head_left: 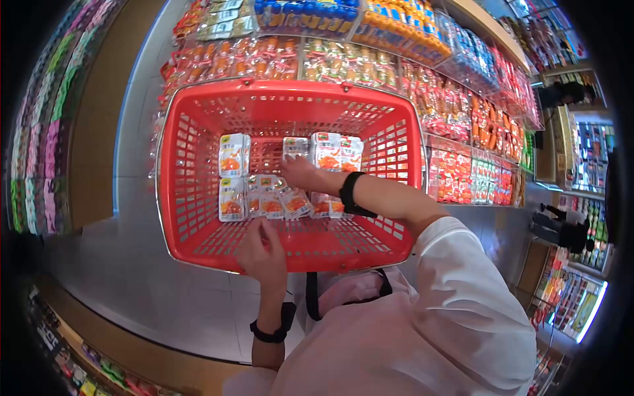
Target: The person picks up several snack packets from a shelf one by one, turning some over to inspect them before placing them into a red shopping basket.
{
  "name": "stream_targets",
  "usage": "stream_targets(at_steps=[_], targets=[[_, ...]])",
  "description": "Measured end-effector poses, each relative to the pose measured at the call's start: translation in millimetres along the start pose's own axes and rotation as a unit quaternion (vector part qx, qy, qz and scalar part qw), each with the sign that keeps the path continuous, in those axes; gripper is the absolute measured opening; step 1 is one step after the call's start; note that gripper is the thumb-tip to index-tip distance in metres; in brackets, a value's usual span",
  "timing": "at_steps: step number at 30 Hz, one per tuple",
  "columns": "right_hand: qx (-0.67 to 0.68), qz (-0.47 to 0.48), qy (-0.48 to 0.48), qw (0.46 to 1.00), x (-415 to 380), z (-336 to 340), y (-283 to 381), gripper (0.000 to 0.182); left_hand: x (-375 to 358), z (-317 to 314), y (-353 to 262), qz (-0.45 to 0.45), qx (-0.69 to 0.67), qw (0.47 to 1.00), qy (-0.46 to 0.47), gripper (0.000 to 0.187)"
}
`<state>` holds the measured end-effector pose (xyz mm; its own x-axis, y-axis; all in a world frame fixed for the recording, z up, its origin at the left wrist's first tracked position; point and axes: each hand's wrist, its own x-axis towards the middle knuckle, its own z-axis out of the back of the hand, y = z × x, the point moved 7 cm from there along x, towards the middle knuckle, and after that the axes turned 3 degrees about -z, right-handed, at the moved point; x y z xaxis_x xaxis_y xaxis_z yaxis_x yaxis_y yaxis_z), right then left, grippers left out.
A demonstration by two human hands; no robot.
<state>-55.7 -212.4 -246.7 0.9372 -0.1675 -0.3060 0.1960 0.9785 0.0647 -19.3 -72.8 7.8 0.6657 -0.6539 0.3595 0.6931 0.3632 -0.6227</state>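
A red plastic shopping basket fills the middle of the view, with small white snack packets inside. My right hand reaches into it, its fingers closed at the lower edge of one packet. To the right stand larger packets with orange food pictures. On the left, more packets are stacked in a column. A tilted packet lies in the lower row, below my right hand. My left hand is over the near rim, thumb and fingers slightly apart, with nothing visible in them.
Shelves of bagged snacks rise beyond the basket and along the right. Another shelf of goods runs down the left, beside grey floor tiles. A person is far off at right.
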Motion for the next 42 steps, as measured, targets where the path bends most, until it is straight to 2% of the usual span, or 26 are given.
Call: stream_targets(at_steps=[1,3,6,9,10,13,14,16,18,22,24,25,26,28,29,32,33,35,38,40,42], targets=[[-0.038,0.009,-0.002,0.999,-2,1,-2,0.026,0,0,2,0.008,0.002,1.000,0.004,0.006],[-0.032,0.017,0.000,0.999,0,0,-4,0.027,-2,-3,6,0.019,-0.005,1.000,0.016,0.006],[0.003,-0.004,0.082,0.997,2,16,-4,0.025,-2,-3,8,0.019,-0.014,1.000,-0.004,0.007],[0.031,0.032,0.049,0.998,4,22,-6,0.025,-2,-1,6,0.039,0.000,0.999,0.015,0.008],[0.102,0.012,0.043,0.994,-4,57,-7,0.023,-3,-2,8,0.050,0.006,0.998,0.025,0.009],[0.232,0.029,0.093,0.968,-21,125,-8,0.026,-4,-5,10,0.072,0.026,0.996,0.046,0.012],[0.309,0.076,0.039,0.947,-34,153,-9,0.028,-4,-6,9,0.077,0.030,0.995,0.053,0.013],[0.369,0.106,0.012,0.923,-82,233,-10,0.028,-1,-4,4,0.080,0.004,0.996,0.034,0.010],[0.365,0.068,0.021,0.928,-138,293,-19,0.031,-1,-3,-2,0.081,-0.004,0.996,0.042,0.009],[0.467,0.008,-0.136,0.874,-261,353,-62,0.029,-4,-12,8,0.096,-0.021,0.993,0.069,0.014],[0.494,-0.086,-0.192,0.844,-312,331,-97,0.027,-4,-14,4,0.107,-0.031,0.990,0.083,0.018],[0.531,-0.157,-0.207,0.807,-338,308,-117,0.024,-2,-13,-6,0.069,-0.002,0.995,0.071,0.018],[0.551,-0.205,-0.236,0.774,-359,275,-139,0.022,-2,-16,-11,0.089,-0.020,0.992,0.082,0.018],[0.585,-0.286,-0.265,0.711,-395,179,-181,0.022,-6,-26,-31,0.105,-0.064,0.987,0.102,0.018],[0.582,-0.348,-0.249,0.691,-411,118,-199,0.023,-9,-33,-45,0.101,-0.090,0.984,0.112,0.017],[0.494,-0.446,-0.186,0.723,-436,-46,-230,0.018,-18,-56,-91,0.086,-0.111,0.979,0.149,0.017],[0.391,-0.458,-0.090,0.793,-432,-81,-232,0.016,-21,-64,-107,0.080,-0.107,0.977,0.164,0.016],[0.309,-0.470,-0.010,0.827,-430,-158,-233,0.018,-25,-75,-133,0.071,-0.103,0.977,0.174,0.016],[0.327,-0.429,0.033,0.841,-417,-210,-217,0.017,-33,-84,-148,0.070,-0.094,0.976,0.186,0.016],[0.304,-0.395,0.058,0.865,-407,-214,-201,0.013,-36,-87,-154,0.057,-0.070,0.979,0.183,0.016],[0.274,-0.368,0.074,0.885,-402,-214,-193,0.013,-39,-91,-155,0.082,-0.087,0.975,0.187,0.015]])
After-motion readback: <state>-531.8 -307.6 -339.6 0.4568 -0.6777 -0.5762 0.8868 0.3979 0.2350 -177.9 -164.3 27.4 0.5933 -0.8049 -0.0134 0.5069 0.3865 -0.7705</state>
